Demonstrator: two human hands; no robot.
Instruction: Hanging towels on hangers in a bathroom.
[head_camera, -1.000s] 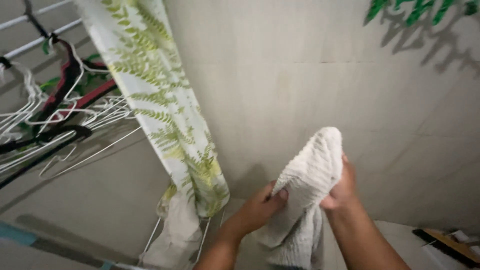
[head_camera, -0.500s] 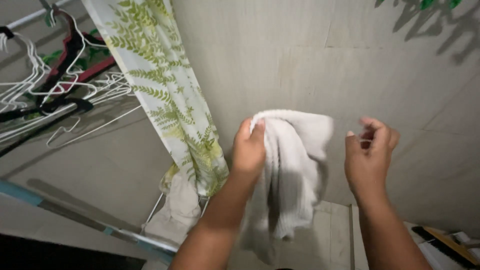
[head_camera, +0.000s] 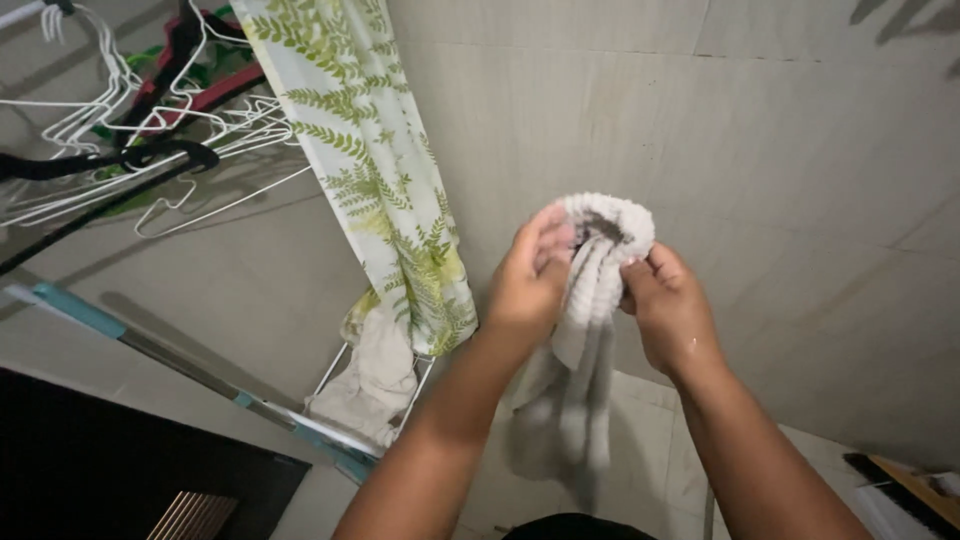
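Right hand (head_camera: 672, 312) now back on white towel (head_camera: 585, 330); left hand (head_camera: 530, 280) pinching bunched top too. Soft, limp, light, damp-looking; best gripped at gathered top fold.

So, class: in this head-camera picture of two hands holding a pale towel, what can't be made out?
- Towel: lower end lost in shadow at the bottom edge.
- Left hand fingertips: buried in towel folds.
- Hangers: cut off by the left edge.
- Brush-like thing: cropped at the corner.

One head-worn camera looks down (closely) past both forearms toward a tiled wall (head_camera: 760, 150).
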